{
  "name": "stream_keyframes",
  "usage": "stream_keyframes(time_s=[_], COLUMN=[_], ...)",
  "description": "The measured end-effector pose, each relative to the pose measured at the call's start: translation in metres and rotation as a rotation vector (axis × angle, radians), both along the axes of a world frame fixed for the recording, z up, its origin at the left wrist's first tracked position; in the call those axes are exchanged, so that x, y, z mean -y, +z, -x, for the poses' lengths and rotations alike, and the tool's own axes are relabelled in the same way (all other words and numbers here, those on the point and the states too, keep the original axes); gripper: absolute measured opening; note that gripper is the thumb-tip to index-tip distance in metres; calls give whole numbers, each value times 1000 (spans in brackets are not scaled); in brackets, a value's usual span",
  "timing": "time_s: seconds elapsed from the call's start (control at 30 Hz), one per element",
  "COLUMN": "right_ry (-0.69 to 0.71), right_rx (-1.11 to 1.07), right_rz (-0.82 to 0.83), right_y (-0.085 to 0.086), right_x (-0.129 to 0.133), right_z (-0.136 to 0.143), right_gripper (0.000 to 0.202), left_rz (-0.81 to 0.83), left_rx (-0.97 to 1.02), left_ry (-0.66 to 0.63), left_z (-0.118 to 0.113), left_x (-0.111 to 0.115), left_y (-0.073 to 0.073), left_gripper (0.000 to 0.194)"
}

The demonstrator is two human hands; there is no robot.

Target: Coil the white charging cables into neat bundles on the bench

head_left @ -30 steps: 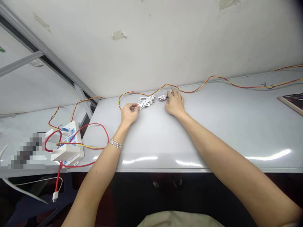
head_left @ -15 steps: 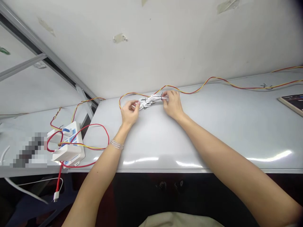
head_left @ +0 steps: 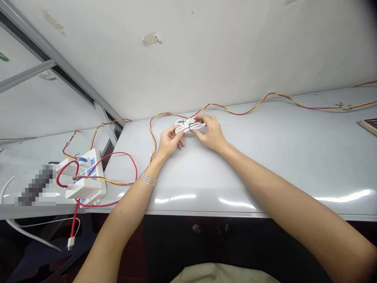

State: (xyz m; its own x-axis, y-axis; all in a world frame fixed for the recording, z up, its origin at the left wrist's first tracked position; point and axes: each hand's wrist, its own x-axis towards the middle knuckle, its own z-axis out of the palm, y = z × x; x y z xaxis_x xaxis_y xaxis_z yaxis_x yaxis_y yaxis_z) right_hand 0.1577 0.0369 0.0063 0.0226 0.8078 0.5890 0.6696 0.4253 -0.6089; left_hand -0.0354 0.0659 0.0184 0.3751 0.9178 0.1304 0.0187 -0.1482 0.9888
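Note:
Two coiled white cables point(head_left: 191, 127), each bound with a dark twist tie, lie one against the other just above the grey tabletop near the wall. My left hand point(head_left: 169, 142) pinches the left end of the front coil between thumb and fingers, its other fingers curled underneath. At the right end, the thumb and forefinger of my right hand point(head_left: 212, 133) close around the coils. Part of the rear coil is hidden behind the front one and my fingers.
A red and yellow wire point(head_left: 241, 114) runs along the back edge of the grey table point(head_left: 279, 157). A white power strip point(head_left: 98, 173) with plugged-in adapters and looping red wires stands at left. A dark, book-like object point(head_left: 369, 127) lies at the far right.
The white coils have turned and drawn together, now overlapping between my hands. My left hand has moved right, closer to my right hand. The view has shifted slightly.

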Motion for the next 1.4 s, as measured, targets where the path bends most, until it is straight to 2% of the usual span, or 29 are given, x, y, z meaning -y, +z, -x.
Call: stream_keyframes(time_s=[0.2, 0.37, 0.47, 0.63, 0.73, 0.87, 1.23, 1.4], right_ry=[45, 74, 151, 359, 431, 479, 484, 461], right_rx=[-28, -151, -265, -530, -576, -613, -562, -563], right_rz=[17, 47, 156, 376, 451, 518, 441, 438], right_y=[0, 2, -2, 0, 5, 8, 11, 5], right_x=[-1, 2, -2, -6, -3, 1, 0, -2], right_z=[0, 3, -1, -7, -7, -5, -5, -6], right_gripper=[33, 35, 34, 40, 41, 41, 41, 29], left_rz=[74, 127, 116, 36, -4, 41, 76, 59], left_rx=[7, 23, 24, -10, 2, 93, 94, 66], left_ry=[-21, -12, -13, -38, -35, -37, -49, -56], left_z=[1, 1, 1, 2, 2, 1, 1, 1], left_x=[-1, -3, -4, -1, 1, 0, -3, -2], left_y=[1, 2, 0, 0, 1, 2, -1, 0], left_gripper=[47, 42, 38, 41, 45, 52, 49, 48])
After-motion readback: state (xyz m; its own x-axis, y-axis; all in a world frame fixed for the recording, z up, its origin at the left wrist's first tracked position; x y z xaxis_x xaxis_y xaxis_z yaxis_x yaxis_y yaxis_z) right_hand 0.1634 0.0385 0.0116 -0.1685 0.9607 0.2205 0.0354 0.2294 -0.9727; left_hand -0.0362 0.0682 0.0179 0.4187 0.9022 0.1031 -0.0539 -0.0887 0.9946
